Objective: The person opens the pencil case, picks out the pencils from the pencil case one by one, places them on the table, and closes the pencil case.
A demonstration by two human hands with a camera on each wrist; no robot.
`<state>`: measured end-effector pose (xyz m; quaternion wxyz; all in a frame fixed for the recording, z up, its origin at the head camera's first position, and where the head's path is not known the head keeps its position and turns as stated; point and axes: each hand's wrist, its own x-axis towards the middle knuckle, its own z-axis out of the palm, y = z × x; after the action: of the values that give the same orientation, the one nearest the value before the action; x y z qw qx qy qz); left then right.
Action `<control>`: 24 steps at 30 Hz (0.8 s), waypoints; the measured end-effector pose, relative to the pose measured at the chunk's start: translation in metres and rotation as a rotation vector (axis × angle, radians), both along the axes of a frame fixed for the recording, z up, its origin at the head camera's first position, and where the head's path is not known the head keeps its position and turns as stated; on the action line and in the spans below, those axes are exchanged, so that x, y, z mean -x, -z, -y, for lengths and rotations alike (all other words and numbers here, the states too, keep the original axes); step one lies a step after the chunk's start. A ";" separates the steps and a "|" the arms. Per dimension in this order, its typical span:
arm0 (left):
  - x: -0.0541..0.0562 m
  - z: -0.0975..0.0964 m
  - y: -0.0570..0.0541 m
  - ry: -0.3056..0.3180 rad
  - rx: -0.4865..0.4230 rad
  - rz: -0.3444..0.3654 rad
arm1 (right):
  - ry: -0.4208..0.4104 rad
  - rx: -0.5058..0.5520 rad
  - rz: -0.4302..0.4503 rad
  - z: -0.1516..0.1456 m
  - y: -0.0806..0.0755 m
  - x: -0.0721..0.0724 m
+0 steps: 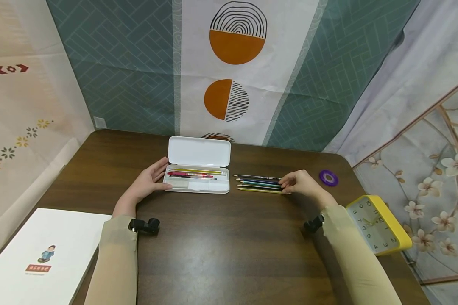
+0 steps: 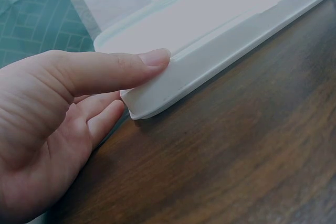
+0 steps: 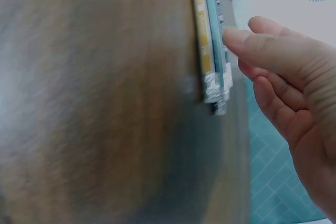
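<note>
A white pencil case point(image 1: 197, 187) lies with its lid point(image 1: 199, 151) raised at the back. Inside are a red pen point(image 1: 187, 174), a yellow pencil point(image 1: 198, 171) and a white eraser-like block point(image 1: 180, 184). My left hand point(image 1: 149, 180) holds the case's left end; in the left wrist view the thumb point(image 2: 156, 57) lies on its front wall, other fingers behind the corner. Several pencils point(image 1: 257, 183) lie side by side to the right. My right hand point(image 1: 300, 183) is at their right ends; in the right wrist view its thumb tip appears beside them, nothing visibly pinched.
A purple ring-shaped object point(image 1: 328, 178) sits right of my right hand. Beside my right forearm stands a yellow clock point(image 1: 379, 224). A white box point(image 1: 46, 254) is at the front left. Fabric hangs along the back and sides of the brown table point(image 1: 229, 254).
</note>
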<state>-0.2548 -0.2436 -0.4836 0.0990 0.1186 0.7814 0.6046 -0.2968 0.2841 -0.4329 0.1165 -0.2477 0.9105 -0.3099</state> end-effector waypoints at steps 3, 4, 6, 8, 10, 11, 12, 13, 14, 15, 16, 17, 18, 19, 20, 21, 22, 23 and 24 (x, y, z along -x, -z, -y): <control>0.000 0.000 -0.001 0.005 -0.005 -0.002 | 0.000 -0.001 -0.020 0.004 -0.006 0.002; 0.000 0.000 -0.001 0.005 -0.008 0.000 | -0.004 -0.004 -0.038 0.007 -0.008 0.002; -0.001 0.000 -0.001 0.006 -0.007 0.000 | -0.017 0.002 -0.067 0.012 -0.013 0.004; 0.000 0.000 0.000 0.007 -0.005 0.000 | -0.027 0.014 -0.097 0.020 -0.018 0.005; 0.000 0.000 0.000 0.002 -0.002 -0.001 | -0.025 0.031 -0.118 0.029 -0.023 0.006; 0.000 0.000 0.001 -0.002 0.000 -0.002 | -0.024 0.044 -0.126 0.034 -0.026 0.007; 0.000 0.000 0.001 -0.001 0.001 -0.004 | -0.019 0.054 -0.137 0.039 -0.028 0.008; 0.001 0.000 0.001 -0.001 -0.001 -0.004 | -0.015 0.065 -0.152 0.044 -0.030 0.009; 0.001 0.000 0.001 0.000 -0.006 -0.004 | -0.010 0.077 -0.164 0.049 -0.032 0.010; 0.001 0.000 0.001 0.000 -0.011 -0.002 | -0.006 0.088 -0.178 0.055 -0.033 0.012; 0.001 0.000 0.001 0.001 -0.014 0.000 | -0.003 0.102 -0.190 0.060 -0.034 0.013; 0.000 0.000 0.001 0.003 -0.020 0.002 | -0.004 0.118 -0.199 0.066 -0.035 0.015; 0.000 0.000 0.001 0.007 -0.026 0.003 | -0.005 0.130 -0.213 0.071 -0.036 0.017; 0.000 0.000 0.000 0.006 -0.031 0.007 | -0.007 0.144 -0.226 0.077 -0.036 0.019; 0.000 0.000 0.000 0.005 -0.034 0.008 | -0.012 0.155 -0.239 0.084 -0.037 0.021; -0.001 0.000 0.000 0.004 -0.035 0.009 | -0.015 0.164 -0.251 0.090 -0.037 0.023; -0.001 0.000 0.000 0.004 -0.036 0.009 | -0.021 0.173 -0.263 0.096 -0.037 0.025; -0.001 0.000 0.000 0.004 -0.038 0.009 | -0.027 0.181 -0.272 0.103 -0.036 0.027; -0.001 0.000 0.000 0.004 -0.037 0.008 | -0.035 0.184 -0.281 0.109 -0.036 0.028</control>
<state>-0.2534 -0.2439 -0.4834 0.1010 0.1194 0.7696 0.6191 -0.3245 0.1750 -0.3967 -0.0296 -0.3141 0.8811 -0.3524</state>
